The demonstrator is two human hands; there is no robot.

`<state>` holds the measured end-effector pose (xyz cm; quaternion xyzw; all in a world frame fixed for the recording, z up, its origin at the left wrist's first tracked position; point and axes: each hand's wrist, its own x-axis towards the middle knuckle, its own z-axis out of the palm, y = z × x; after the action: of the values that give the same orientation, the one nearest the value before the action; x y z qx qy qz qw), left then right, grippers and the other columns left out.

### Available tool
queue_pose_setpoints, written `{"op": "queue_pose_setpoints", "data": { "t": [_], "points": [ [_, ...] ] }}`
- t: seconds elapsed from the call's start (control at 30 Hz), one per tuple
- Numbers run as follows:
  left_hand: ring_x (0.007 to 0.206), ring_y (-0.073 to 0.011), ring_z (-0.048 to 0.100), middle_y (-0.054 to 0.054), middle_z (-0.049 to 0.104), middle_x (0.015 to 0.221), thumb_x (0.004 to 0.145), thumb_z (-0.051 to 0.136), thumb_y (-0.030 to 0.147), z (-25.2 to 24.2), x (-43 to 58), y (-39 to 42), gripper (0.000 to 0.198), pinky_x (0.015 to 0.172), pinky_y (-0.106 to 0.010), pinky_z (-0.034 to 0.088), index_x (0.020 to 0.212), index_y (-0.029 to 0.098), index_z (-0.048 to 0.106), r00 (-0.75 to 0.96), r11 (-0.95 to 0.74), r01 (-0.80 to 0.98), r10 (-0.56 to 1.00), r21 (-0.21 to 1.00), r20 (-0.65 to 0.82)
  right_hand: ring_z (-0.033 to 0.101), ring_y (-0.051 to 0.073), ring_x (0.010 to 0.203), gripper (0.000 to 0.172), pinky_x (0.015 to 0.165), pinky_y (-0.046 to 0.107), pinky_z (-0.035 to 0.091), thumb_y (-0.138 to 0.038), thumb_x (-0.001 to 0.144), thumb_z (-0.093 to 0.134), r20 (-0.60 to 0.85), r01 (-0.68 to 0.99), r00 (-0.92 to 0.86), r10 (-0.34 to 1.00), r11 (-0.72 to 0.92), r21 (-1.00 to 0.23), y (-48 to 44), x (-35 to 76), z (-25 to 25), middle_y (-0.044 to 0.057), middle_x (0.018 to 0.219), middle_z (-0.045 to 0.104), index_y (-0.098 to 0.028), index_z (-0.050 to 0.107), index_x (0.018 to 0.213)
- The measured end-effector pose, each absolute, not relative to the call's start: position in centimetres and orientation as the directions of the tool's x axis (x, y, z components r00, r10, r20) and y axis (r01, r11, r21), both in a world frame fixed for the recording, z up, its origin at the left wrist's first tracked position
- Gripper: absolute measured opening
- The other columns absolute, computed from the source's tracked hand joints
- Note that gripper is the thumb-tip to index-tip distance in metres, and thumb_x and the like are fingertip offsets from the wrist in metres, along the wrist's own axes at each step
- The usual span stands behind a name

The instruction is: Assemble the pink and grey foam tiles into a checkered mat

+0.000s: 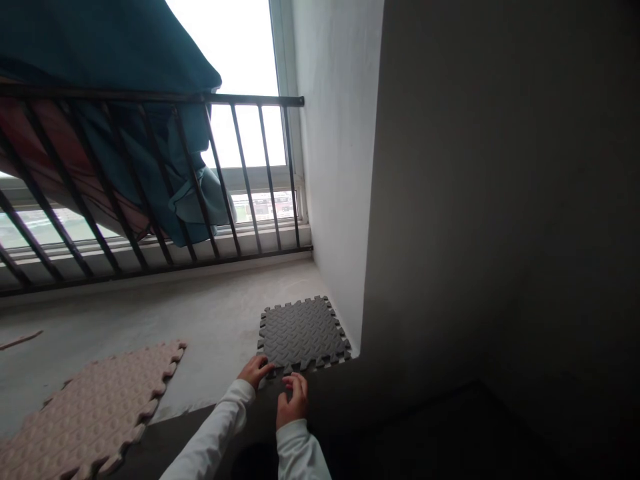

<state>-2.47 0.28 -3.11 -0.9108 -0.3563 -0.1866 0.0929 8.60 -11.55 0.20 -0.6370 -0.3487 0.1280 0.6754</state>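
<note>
A dark grey foam mat tile [303,333] with a raised tread pattern and toothed edges lies flat on the ledge, in the corner by the wall. My left hand [254,372] is at its near left corner, fingers bent and closed at the tile's edge. Just below the tile's front edge is my right hand [295,399], with its fingers loosely curled and the thumb apart; nothing shows in it. Whether its fingertips touch the tile is hard to tell. To the left, a pinkish-brown foam mat [100,407] with a dimpled surface lies on the ledge.
A black metal railing [255,101] runs along the window behind the ledge [220,300]. Blue and reddish cloth [125,147] hangs over and behind it. The white wall [340,167] borders the tile on the right. A thin brown strip [21,340] lies at far left. Below the ledge is dark.
</note>
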Motion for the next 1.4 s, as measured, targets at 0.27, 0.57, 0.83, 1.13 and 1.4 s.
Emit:
{"op": "queue_pose_setpoints", "data": {
  "t": [0.27, 0.57, 0.83, 1.13, 1.4],
  "points": [
    [0.083, -0.0122, 0.052, -0.004, 0.059, 0.091, 0.072, 0.036, 0.006, -3.1, -3.5, 0.4, 0.038, 0.074, -0.026, 0.046, 0.093, 0.026, 0.061, 0.695, -0.772, 0.635, 0.549, -0.037, 0.465, 0.055, 0.015, 0.071, 0.03, 0.066, 0.026, 0.046, -0.004, 0.052, 0.035, 0.287, 0.254, 0.73, 0.62, 0.143, -0.956, -11.7, 8.3, 0.5, 0.009, 0.088, 0.055, -0.016, 0.057, 0.067],
    [0.091, -0.0149, 0.052, -0.006, 0.058, 0.099, 0.068, 0.037, 0.004, -2.8, -1.9, 0.8, 0.042, 0.082, -0.028, 0.043, 0.096, 0.026, 0.06, 0.694, -0.751, 0.659, 0.622, 0.028, 0.362, 0.056, 0.016, 0.073, 0.029, 0.067, 0.028, 0.047, -0.003, 0.052, 0.035, 0.29, 0.247, 0.731, 0.618, 0.156, -0.956, -11.7, 8.4, 0.4, 0.008, 0.086, 0.056, -0.018, 0.056, 0.066],
    [0.091, -0.0156, 0.053, -0.008, 0.059, 0.097, 0.073, 0.035, 0.005, -3.5, -1.5, 0.0, 0.039, 0.081, -0.027, 0.043, 0.093, 0.024, 0.063, 0.694, -0.744, 0.667, 0.639, 0.038, 0.331, 0.056, 0.016, 0.077, 0.027, 0.067, 0.027, 0.047, -0.004, 0.052, 0.035, 0.286, 0.268, 0.71, 0.643, 0.129, -0.955, -11.4, 8.1, 0.1, 0.008, 0.087, 0.056, -0.018, 0.055, 0.065],
    [0.1, -0.0169, 0.05, -0.005, 0.058, 0.109, 0.071, 0.043, 0.009, -3.1, -0.9, -0.9, 0.037, 0.086, -0.03, 0.041, 0.097, 0.027, 0.06, 0.645, -0.652, 0.751, 0.758, 0.105, 0.091, 0.054, 0.019, 0.086, 0.028, 0.08, 0.032, 0.041, -0.006, 0.05, 0.038, 0.309, 0.398, 0.698, 0.646, 0.008, -0.917, -11.4, 9.2, 0.0, 0.007, 0.086, 0.059, -0.019, 0.058, 0.065],
    [0.117, -0.0217, 0.035, -0.003, 0.038, 0.132, 0.063, 0.05, 0.015, 0.3, -0.7, -4.1, 0.057, 0.095, -0.045, 0.026, 0.117, 0.031, 0.043, 0.469, -0.46, 0.883, 0.874, 0.097, -0.127, 0.046, 0.026, 0.105, 0.04, 0.089, 0.034, 0.035, -0.011, 0.057, 0.047, 0.245, 0.768, 0.558, 0.793, -0.381, -0.514, -10.8, 16.2, 0.2, 0.012, 0.111, 0.053, -0.015, 0.062, 0.093]
  ]
}}
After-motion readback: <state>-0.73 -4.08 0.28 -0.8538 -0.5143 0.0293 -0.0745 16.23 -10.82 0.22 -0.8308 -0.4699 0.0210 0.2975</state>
